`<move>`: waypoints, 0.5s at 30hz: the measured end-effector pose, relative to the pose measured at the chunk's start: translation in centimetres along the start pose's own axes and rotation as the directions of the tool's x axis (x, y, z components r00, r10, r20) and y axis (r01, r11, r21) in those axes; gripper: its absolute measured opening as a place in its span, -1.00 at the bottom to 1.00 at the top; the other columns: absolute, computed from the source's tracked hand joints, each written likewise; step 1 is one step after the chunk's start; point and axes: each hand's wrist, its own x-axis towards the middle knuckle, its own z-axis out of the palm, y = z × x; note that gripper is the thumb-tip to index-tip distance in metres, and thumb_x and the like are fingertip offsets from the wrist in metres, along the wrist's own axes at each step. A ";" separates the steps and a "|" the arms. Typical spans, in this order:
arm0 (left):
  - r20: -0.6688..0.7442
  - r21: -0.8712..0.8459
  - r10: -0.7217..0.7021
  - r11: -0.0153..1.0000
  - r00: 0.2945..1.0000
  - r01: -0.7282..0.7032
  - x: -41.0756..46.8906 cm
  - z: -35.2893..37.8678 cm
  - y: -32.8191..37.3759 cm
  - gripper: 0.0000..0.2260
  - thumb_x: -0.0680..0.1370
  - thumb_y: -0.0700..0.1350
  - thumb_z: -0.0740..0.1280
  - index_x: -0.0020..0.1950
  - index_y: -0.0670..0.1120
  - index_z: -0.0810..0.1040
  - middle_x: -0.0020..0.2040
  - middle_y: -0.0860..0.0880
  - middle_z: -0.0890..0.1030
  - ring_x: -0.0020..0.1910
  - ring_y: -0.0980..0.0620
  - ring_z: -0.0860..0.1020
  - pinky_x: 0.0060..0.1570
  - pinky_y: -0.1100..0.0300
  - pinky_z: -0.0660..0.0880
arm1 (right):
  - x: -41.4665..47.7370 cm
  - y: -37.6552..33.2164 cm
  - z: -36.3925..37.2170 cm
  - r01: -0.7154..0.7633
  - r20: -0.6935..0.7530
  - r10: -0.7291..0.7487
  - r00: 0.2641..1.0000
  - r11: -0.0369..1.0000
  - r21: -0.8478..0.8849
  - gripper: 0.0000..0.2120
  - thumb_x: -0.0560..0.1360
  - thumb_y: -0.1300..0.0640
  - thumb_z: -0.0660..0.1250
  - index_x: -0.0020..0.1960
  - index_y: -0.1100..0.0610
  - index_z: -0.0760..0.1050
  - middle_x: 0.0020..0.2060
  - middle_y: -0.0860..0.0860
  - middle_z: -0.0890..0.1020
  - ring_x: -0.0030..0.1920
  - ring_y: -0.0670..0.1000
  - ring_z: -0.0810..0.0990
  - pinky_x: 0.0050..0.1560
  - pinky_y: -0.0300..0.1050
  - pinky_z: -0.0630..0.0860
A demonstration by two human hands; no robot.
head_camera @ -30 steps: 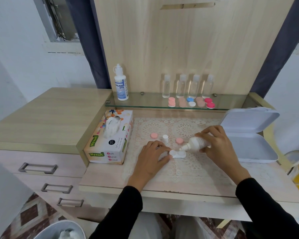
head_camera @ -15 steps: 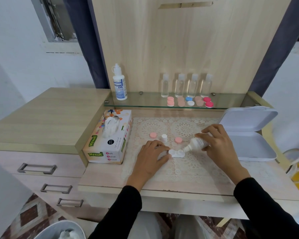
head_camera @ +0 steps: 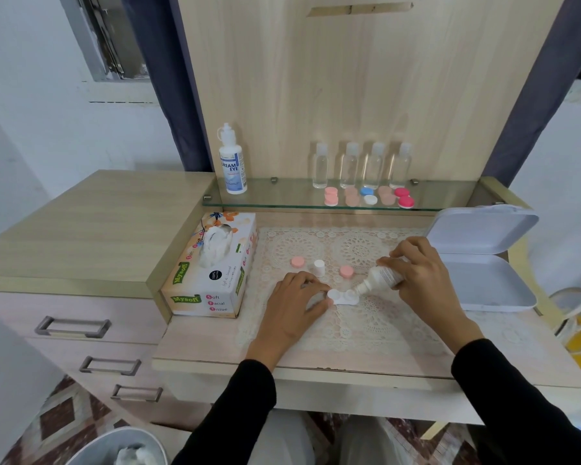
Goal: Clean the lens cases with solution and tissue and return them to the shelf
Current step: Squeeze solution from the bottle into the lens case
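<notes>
We wet the lens case (head_camera: pixel 342 297).
Our left hand (head_camera: pixel 294 303) pinches it; our right hand (head_camera: pixel 420 273) grips the tipped bottle (head_camera: pixel 381 278) (next, probably, tissue (head_camera: pixel 215 245)).

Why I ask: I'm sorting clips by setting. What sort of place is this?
Probably a home vanity desk: a glass shelf of lens cases and small bottles, a tissue box, drawers alongside.

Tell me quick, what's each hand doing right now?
Left hand: pinches the white lens case at its left end.
Right hand: grips the tilted solution bottle, nozzle at the case.
</notes>
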 end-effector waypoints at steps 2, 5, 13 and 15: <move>0.003 0.003 0.001 1.000 1.000 -0.001 0.0 0.0 0.0 -0.76 0.54 0.11 0.30 0.18 0.12 0.56 0.11 0.12 0.48 0.12 0.13 0.37 0.10 0.20 0.31 | 0.0 0.1 0.1 0.005 -0.004 -0.005 1.000 1.000 0.001 -0.52 0.01 0.52 0.55 -0.11 0.24 0.66 -0.24 0.10 0.57 -0.03 0.12 0.39 -0.31 0.09 0.51; 0.007 0.009 -0.001 1.000 1.000 0.001 0.1 0.0 0.0 -0.76 0.54 0.10 0.30 0.18 0.12 0.56 0.11 0.12 0.48 0.12 0.12 0.37 0.10 0.19 0.32 | 0.0 0.1 0.2 0.004 -0.013 -0.004 1.000 1.000 -0.001 -0.53 0.02 0.52 0.55 -0.11 0.24 0.66 -0.25 0.09 0.56 -0.04 0.12 0.40 -0.31 0.08 0.50; 0.006 0.010 0.002 1.000 1.000 -0.002 0.0 0.0 0.0 -0.76 0.54 0.10 0.29 0.18 0.12 0.56 0.09 0.12 0.48 0.09 0.12 0.38 0.09 0.16 0.36 | -0.9 0.6 0.4 -0.045 -0.001 0.045 0.999 0.998 0.034 -0.48 0.00 0.47 0.59 -0.06 0.24 0.66 -0.18 0.12 0.57 -0.03 0.10 0.39 -0.27 0.01 0.50; 0.000 0.014 0.005 1.000 1.000 -0.005 0.0 0.0 0.0 -0.76 0.54 0.10 0.29 0.18 0.12 0.56 0.09 0.12 0.48 0.09 0.12 0.38 0.09 0.18 0.35 | -1.3 0.8 0.7 -0.090 -0.001 0.090 0.996 0.993 0.075 -0.50 0.04 0.44 0.60 -0.04 0.23 0.66 -0.16 0.12 0.56 -0.03 0.10 0.39 -0.24 -0.01 0.46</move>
